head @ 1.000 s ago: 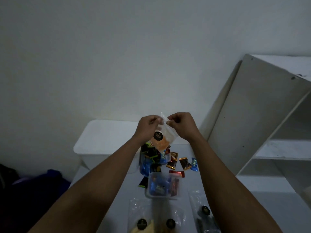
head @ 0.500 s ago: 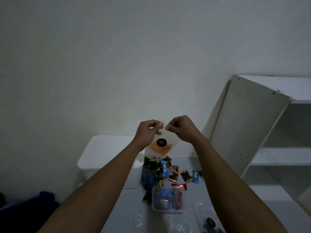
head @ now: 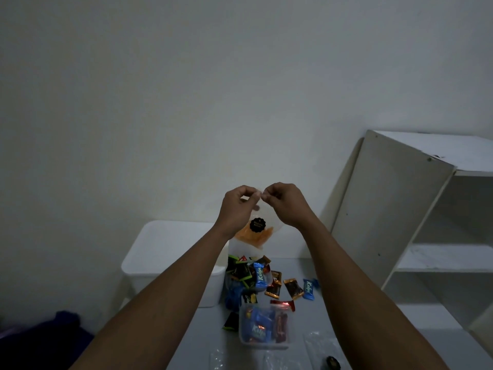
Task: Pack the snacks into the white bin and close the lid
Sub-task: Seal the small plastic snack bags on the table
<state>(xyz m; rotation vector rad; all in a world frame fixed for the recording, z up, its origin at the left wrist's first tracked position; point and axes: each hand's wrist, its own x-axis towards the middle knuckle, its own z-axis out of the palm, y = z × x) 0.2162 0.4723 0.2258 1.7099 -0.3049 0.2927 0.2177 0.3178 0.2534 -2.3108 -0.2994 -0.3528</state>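
Nearest, well below the right hand, flat clear bags (head: 314, 341) are lying on the table (head: 312, 316), and just beyond them a clear tub (head: 264, 332) is sitting, holding wrapped sweets. Farther out, directly under both hands, loose candies (head: 293, 288) are lying heaped and scattered. Down and to the left of the left hand, the bin (head: 170, 249) is standing with its lid apparently on, so it is probably needing opening before anything goes in. Above the candies, the left hand (head: 237, 209) and right hand (head: 284, 205) are both pinching the top edge of a pouch (head: 257, 236), fingers curled, knuckles almost meeting. The pouch is hanging between and below them, clear of the table, with orange snack sunk into its lower part under a black sticker (head: 257, 225). It is likely feeling light and limp, the film slick and the contents brittle, so gripping the empty top strip, or cradling the bottom, is looking safer than squeezing the middle. Right of the right hand a shelf (head: 400, 209) is standing by the wall (head: 186, 102).
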